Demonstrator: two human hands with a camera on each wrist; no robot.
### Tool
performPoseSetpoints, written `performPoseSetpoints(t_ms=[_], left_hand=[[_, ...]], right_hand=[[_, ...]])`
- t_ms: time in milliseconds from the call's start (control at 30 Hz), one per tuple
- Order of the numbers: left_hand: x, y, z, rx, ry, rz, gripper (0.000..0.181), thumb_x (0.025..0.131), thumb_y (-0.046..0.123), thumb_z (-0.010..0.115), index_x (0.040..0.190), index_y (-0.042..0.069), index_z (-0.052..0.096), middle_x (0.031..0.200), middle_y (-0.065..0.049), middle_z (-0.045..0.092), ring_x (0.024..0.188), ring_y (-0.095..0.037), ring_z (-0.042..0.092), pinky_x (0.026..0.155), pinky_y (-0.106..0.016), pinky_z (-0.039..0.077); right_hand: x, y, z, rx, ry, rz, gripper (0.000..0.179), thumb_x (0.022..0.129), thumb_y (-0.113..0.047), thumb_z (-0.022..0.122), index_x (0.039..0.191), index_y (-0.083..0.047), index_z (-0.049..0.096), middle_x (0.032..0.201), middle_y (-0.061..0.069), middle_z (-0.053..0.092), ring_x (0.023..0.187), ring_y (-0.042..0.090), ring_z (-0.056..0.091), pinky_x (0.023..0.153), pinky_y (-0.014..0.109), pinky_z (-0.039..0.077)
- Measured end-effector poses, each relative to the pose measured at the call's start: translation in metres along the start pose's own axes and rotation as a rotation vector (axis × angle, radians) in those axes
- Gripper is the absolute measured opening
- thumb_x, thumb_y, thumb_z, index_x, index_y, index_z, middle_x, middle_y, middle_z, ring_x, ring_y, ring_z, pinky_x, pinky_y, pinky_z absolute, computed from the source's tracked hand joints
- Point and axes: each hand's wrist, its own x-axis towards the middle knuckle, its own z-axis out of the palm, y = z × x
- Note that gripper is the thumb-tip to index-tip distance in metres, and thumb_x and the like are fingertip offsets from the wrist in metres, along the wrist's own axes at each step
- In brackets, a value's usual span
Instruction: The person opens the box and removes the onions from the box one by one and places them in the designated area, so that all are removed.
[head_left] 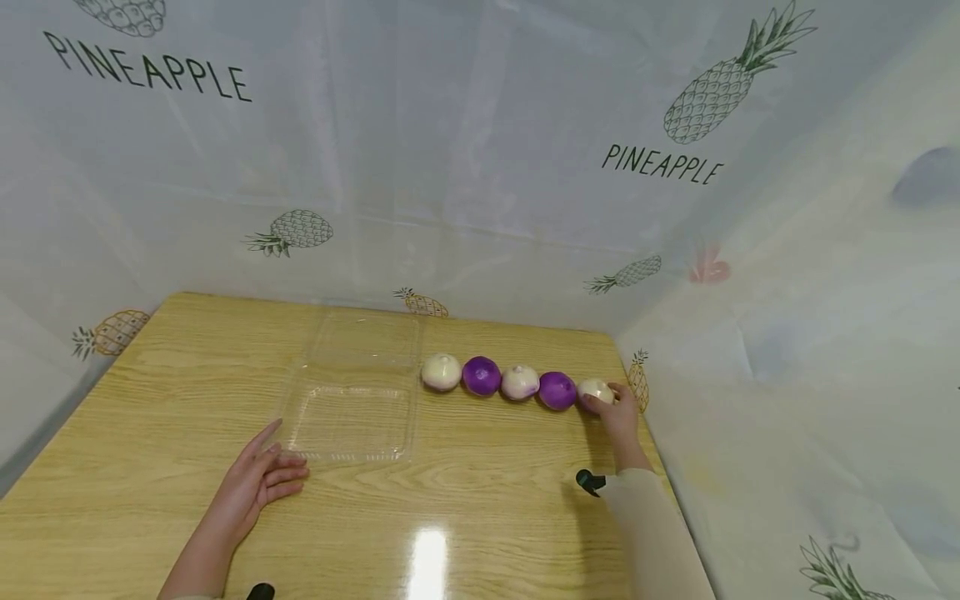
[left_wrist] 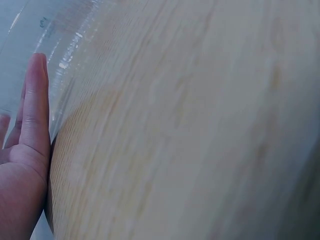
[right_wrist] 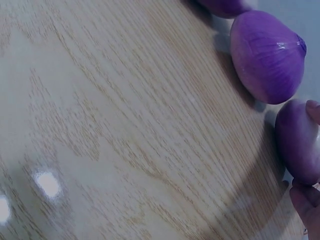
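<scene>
A row of several onions runs across the table's right half, white-topped ones alternating with purple ones. At the row's right end my right hand (head_left: 621, 417) grips a white-topped onion (head_left: 595, 392) between thumb and fingers; its side looks purple in the right wrist view. Beside it sits a purple onion (head_left: 557, 391), also large in that view. A clear plastic clamshell box (head_left: 352, 457) lies with its lid folded back, left of the row. My left hand (head_left: 258, 483) rests by the box's front left corner, fingers extended and holding nothing.
Farther left in the row are a white onion (head_left: 520, 382), a purple onion (head_left: 482, 377) and another white onion (head_left: 441, 372) next to the box. The wooden table (head_left: 480, 475) meets a pineapple-print curtain (head_left: 465, 208) at the back and sides.
</scene>
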Motion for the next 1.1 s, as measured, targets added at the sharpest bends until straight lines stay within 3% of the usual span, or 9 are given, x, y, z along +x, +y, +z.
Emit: performPoseSetpoints(t_ms=[300,700,867,1100], left_hand=[[-0.001,0.000,0.000,0.009,-0.019,0.020,0.063,0.109,0.015,0.029,0.151,0.002,-0.016,0.104,-0.007,0.068,0.096,-0.024,0.069,0.082,-0.038,0.056],[0.000,0.002,0.003,0.031,-0.020,0.010,0.065,0.109,0.016,0.032,0.149,-0.005,-0.015,0.105,-0.007,0.067,0.096,-0.024,0.069,0.081,-0.039,0.057],[0.000,0.007,0.006,0.067,-0.013,-0.052,0.067,0.109,0.016,0.033,0.149,-0.004,-0.017,0.106,-0.007,0.068,0.097,-0.024,0.068,0.083,-0.040,0.057],[-0.002,0.017,0.011,0.177,0.065,-0.163,0.072,0.108,0.025,0.037,0.151,0.000,-0.017,0.110,-0.009,0.066,0.098,-0.025,0.068,0.082,-0.042,0.057]], right_hand=[[0.003,0.003,0.003,-0.067,-0.018,-0.012,0.067,0.090,-0.016,0.072,0.140,0.010,0.036,0.142,0.033,0.033,0.131,0.046,0.033,0.110,0.053,0.032],[0.003,0.007,0.004,-0.047,-0.011,-0.035,0.067,0.088,-0.014,0.073,0.139,0.010,0.036,0.141,0.033,0.033,0.132,0.046,0.032,0.110,0.054,0.031],[0.002,0.006,0.003,-0.036,-0.013,-0.037,0.067,0.088,-0.012,0.073,0.140,0.010,0.036,0.143,0.033,0.033,0.130,0.044,0.035,0.108,0.053,0.034],[0.002,0.008,0.002,-0.048,-0.024,-0.049,0.068,0.088,-0.011,0.072,0.141,0.011,0.034,0.142,0.033,0.032,0.125,0.042,0.038,0.105,0.052,0.035]])
